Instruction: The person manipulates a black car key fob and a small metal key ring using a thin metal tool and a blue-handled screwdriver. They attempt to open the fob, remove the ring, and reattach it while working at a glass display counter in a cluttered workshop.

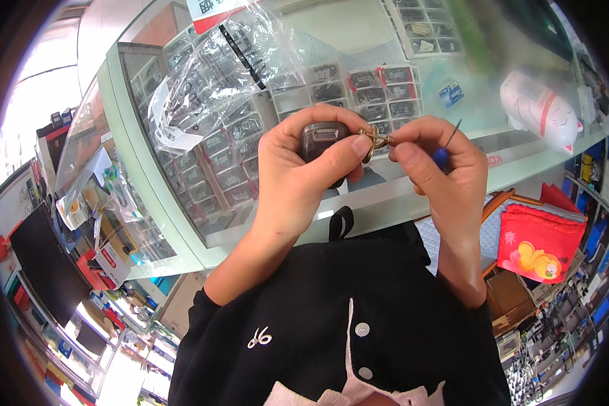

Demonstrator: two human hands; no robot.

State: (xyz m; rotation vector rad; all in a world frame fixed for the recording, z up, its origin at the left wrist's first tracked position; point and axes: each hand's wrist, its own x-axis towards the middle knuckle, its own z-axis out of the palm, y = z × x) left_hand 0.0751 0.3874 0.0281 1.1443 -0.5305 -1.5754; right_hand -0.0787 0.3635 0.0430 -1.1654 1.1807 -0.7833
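Note:
My left hand is closed around a dark key fob, thumb and fingers at the end where a brass-coloured key ring is attached. My right hand pinches the metal fitting at the far side of that ring. Tucked among the right hand's fingers is a small screwdriver with a blue handle, its thin shaft pointing up and away. Both hands are close together above the front part of a glass display counter. Part of the fob is covered by the left fingers.
Clear plastic bags lie on the glass at the left. Rows of small packaged items sit under it. To the right are a small blue card and a white cat figure. A red cloth lies below the counter's right side.

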